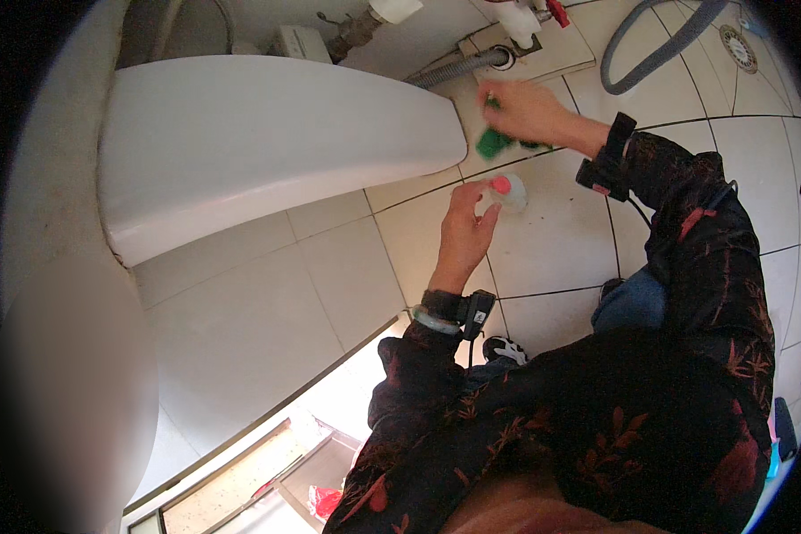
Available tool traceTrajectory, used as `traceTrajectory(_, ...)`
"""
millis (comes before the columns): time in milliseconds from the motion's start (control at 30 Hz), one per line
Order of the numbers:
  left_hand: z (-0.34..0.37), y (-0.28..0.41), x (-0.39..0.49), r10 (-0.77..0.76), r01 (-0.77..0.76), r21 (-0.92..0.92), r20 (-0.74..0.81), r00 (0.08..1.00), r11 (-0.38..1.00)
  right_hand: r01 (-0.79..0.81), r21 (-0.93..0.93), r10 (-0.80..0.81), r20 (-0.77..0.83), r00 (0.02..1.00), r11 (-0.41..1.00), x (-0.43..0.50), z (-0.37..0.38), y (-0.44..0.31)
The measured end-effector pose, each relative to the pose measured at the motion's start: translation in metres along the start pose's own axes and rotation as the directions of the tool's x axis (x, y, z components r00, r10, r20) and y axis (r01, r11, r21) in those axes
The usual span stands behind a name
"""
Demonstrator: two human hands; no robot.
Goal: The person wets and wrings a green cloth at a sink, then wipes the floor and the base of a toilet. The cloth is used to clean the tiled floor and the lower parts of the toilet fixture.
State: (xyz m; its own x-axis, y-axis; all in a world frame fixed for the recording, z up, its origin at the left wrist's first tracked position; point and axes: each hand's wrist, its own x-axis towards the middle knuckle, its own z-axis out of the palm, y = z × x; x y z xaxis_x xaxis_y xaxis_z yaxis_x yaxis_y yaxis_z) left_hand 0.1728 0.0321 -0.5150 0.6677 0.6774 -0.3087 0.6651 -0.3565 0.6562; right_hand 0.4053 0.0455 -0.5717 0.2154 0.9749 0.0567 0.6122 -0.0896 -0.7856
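Observation:
My left hand (466,220) has its thumb and fingers around the upper part of a translucent bottle (517,195) with a pinkish-red cap (500,185), over the tiled floor. Just beyond it, my right hand (527,113) is closed on a green object (494,143). Motion blur and my fingers hide part of that object, so its exact kind is unclear. Some green shows between the fingers and more hangs below them. A dark piece beneath the palm is too blurred to name.
A white, smooth-edged fixture (274,147) juts in from the left. Behind it, a grey corrugated pipe (464,69) enters a floor opening near a red valve handle (558,12). A grey hose (664,70) loops by a round floor drain (737,49). My shoe (505,349) is below.

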Motion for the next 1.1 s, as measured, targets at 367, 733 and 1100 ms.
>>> traceTrajectory(367, 0.022, 0.03, -0.005, 0.144, -0.144, -0.013, 0.194, 0.97, 0.989, 0.034, -0.603, -0.133, -0.12, 0.984, 0.797, 0.004, 0.049, 0.133)
traceTrajectory(733, 0.018, -0.024, -0.03, -0.045, 0.046, -0.076, 0.023, 0.999, 0.996, 0.374, -0.384, -0.335, 0.167, 0.927, 0.844, 0.049, 0.1, 0.065)
traceTrajectory(1100, -0.059, -0.089, -0.017, -0.205, 0.256, 0.076, -0.406, 0.891, 0.964, 0.053, -0.551, -0.28, -0.336, 0.899, 0.833, 0.077, 0.067, 0.056)
